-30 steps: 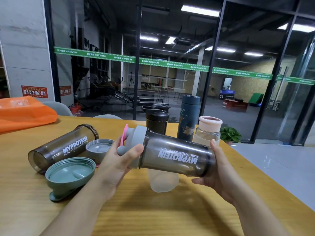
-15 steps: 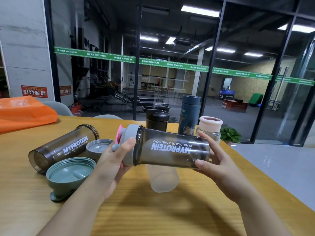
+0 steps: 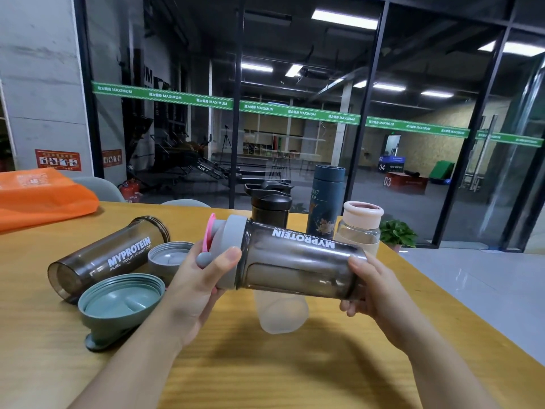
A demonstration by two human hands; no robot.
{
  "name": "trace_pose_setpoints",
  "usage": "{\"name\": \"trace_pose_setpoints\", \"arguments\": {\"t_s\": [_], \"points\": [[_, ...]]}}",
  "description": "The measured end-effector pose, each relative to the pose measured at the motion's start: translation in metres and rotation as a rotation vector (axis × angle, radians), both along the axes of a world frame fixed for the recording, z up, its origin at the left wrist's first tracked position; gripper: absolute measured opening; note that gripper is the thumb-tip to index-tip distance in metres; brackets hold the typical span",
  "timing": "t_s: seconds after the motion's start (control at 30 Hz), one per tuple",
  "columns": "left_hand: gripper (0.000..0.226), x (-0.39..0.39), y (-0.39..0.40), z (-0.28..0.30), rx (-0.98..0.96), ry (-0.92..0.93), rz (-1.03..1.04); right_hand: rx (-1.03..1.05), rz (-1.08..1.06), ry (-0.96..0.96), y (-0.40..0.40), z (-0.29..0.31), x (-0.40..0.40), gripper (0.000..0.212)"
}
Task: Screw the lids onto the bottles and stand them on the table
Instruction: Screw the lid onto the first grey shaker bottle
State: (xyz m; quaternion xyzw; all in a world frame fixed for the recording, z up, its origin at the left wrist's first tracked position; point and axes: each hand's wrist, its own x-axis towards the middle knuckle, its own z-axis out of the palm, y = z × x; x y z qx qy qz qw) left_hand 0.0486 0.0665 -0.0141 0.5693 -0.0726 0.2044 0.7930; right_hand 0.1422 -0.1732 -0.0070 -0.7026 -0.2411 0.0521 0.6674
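Wooden table [image 3: 265,373], near edge cut off. Smoky translucent shaker bottle [image 3: 298,264], printed MYPROTEIN upside down, held sideways above it, hiding part of a frosted plastic bottle [image 3: 280,314]. Left hand [image 3: 194,287] grips its grey screw lid [image 3: 233,255]; right hand [image 3: 374,290] grips its base.

Left hand [image 3: 194,286] grips the grey lid [image 3: 228,252], right hand [image 3: 373,286] holds the bottle [image 3: 298,262] sideways; lid looks seated, I think.

Gym lobby (rowing machines [image 3: 188,166], plyo boxes [image 3: 405,183] behind glass).
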Motion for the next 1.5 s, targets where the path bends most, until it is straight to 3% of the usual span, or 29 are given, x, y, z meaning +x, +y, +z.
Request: {"name": "trace_pose_setpoints", "arguments": {"t_s": [0.13,0.33,0.47,0.53,0.67,0.77,0.87,0.97,1.03,1.1,1.33,1.5], "points": [[0.070,-0.001,-0.005,0.003,0.019,-0.053,-0.026,-0.080,-0.032,0.110,0.002,-0.002,0.000,0.063],[0.064,-0.002,-0.007,0.002,0.045,-0.066,-0.024,-0.182,0.002,0.183,-0.002,-0.003,-0.001,0.076],[0.080,0.002,-0.004,0.002,-0.003,-0.081,0.023,-0.064,0.054,0.156,0.001,0.000,-0.003,0.072],[0.075,0.003,-0.003,0.002,-0.055,-0.075,0.039,0.013,0.082,0.123,0.003,0.002,-0.004,0.075],[0.097,0.005,0.001,0.000,-0.062,-0.008,0.086,0.044,0.112,-0.044,-0.002,0.003,-0.007,0.080],[0.068,0.004,0.001,0.000,-0.109,0.043,0.100,0.018,0.146,-0.117,-0.003,0.003,-0.009,0.082],[0.059,0.005,0.002,-0.001,-0.108,0.086,0.118,0.026,0.113,-0.169,-0.003,0.003,-0.008,0.080],[0.027,0.004,0.001,0.000,-0.095,0.075,0.097,0.039,0.052,-0.207,-0.002,0.004,-0.009,0.078],[0.018,0.003,-0.001,0.001,-0.075,0.069,0.085,0.051,0.018,-0.209,-0.001,0.003,-0.010,0.075],[0.021,0.002,-0.002,0.002,-0.059,0.069,0.083,0.050,-0.018,-0.197,0.000,0.002,-0.009,0.073],[0.098,0.001,-0.003,0.001,0.060,-0.004,0.066,-0.062,-0.073,-0.062,0.001,0.000,-0.004,0.074],[0.068,-0.002,-0.007,0.003,0.089,-0.069,0.024,-0.033,-0.109,0.201,0.002,0.001,-0.004,0.079]]}}
